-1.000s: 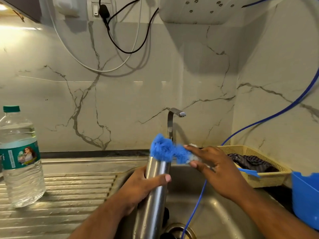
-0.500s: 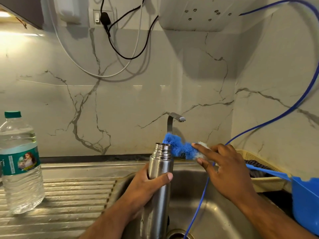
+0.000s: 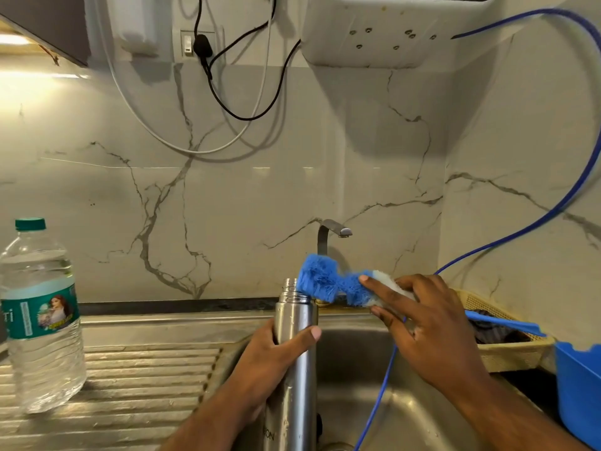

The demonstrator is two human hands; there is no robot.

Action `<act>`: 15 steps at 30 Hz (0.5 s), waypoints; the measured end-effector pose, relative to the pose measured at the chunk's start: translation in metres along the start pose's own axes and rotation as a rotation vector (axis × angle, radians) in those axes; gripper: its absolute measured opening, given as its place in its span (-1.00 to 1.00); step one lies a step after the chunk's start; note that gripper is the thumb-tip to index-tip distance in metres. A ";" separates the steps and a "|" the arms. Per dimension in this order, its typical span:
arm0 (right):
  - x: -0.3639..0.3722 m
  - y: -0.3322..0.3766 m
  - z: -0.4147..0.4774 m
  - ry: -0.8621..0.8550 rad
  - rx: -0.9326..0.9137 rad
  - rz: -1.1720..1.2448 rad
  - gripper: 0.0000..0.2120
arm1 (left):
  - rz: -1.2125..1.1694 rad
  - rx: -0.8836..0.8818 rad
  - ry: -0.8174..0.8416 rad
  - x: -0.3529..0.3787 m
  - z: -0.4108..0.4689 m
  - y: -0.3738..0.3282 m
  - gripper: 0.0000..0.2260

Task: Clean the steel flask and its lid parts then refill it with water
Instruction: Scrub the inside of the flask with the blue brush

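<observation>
Warm under-cabinet light (image 3: pixel 13 40) glares at upper left, soft shadows fall on the marble wall (image 3: pixel 292 190), and edges bow with wide-angle distortion.

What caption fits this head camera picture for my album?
Left hand grips steel flask over sink; right hand holds blue brush beside its open mouth.

A clear plastic water bottle (image 3: pixel 39 320) with a green cap stands upright on the drainboard (image 3: pixel 146 369) to my left. At the right edge of the sink (image 3: pixel 406 415) sits a tan basket (image 3: pixel 507 356) holding dark cloth, with a blue tub (image 3: pixel 579 395) just beside it.
</observation>
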State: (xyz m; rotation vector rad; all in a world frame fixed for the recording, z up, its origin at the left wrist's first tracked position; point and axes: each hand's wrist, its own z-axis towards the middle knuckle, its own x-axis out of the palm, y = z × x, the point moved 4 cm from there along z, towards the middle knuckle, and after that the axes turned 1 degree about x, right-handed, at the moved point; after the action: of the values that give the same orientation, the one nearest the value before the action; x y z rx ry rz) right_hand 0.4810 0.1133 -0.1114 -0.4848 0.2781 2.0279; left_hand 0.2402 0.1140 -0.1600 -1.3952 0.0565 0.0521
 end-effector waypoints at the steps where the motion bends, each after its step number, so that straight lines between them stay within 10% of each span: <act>1: -0.001 -0.002 -0.001 -0.010 0.008 -0.007 -0.53 | -0.026 -0.015 0.027 0.000 0.000 0.001 -0.49; 6: 0.006 0.018 0.002 0.017 -0.051 0.017 -0.51 | -0.029 -0.065 0.143 0.010 -0.001 0.003 -0.72; 15: -0.003 0.014 0.000 -0.046 -0.080 0.006 -0.51 | -0.077 -0.032 0.118 0.004 0.002 0.003 -0.46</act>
State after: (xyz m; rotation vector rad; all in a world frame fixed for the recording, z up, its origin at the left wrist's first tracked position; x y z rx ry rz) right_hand 0.4704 0.1044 -0.1096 -0.4866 0.1714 2.0590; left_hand 0.2440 0.1166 -0.1624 -1.4299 0.1005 -0.0936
